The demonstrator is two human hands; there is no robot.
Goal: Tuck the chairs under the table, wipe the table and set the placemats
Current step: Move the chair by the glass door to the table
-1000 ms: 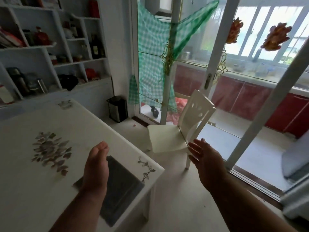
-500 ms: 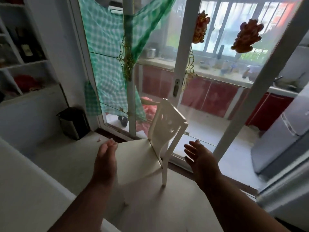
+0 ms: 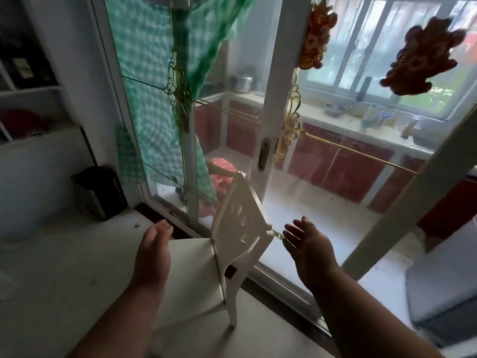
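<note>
1. My left hand [image 3: 154, 254] hangs open over the seat of the white plastic chair with oval cut-outs in its backrest [image 3: 240, 228], fingers loosely together, holding nothing.
2. My right hand [image 3: 308, 248] is spread wide at three o'clock of the backrest, just beside it, empty.
3. The chair stands at twelve o'clock, beside the white-framed sliding glass door [image 3: 273, 99].

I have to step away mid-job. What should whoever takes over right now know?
Left hand: open, empty, over the chair seat.
Right hand: open, empty, just right of the chair back, not touching it.
The chair stands by the sliding glass door, not gripped. Table and placemats are out of view.
Done: nothing that shows here.
Left: grip the chair and tuck it under the table, tuck any other chairs, wipe the table, set the placemats.
</note>
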